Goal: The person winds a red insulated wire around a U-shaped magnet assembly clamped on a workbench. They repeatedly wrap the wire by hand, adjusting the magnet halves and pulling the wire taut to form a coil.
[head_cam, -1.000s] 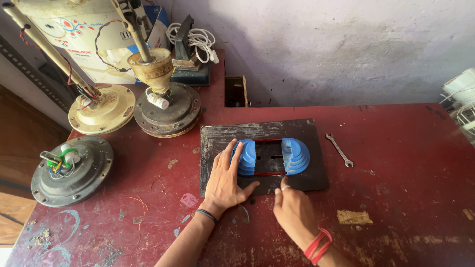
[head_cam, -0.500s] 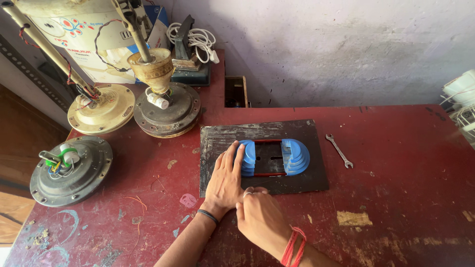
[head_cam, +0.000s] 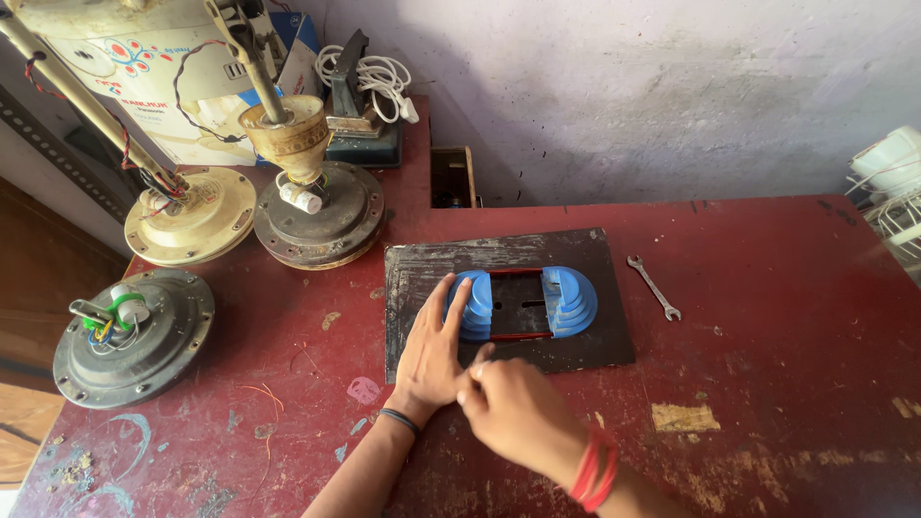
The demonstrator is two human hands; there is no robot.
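Blue stepped former lies long axis left-right on dark board, mid worktop. Left hand flat, open, covering its left end. Right hand curled just nearer; contents hidden.

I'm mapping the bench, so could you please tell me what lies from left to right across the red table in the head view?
Dark fan motor → cream fan motor → rusty brown fan motor → left hand → blue stepped winding former → open-end spanner.
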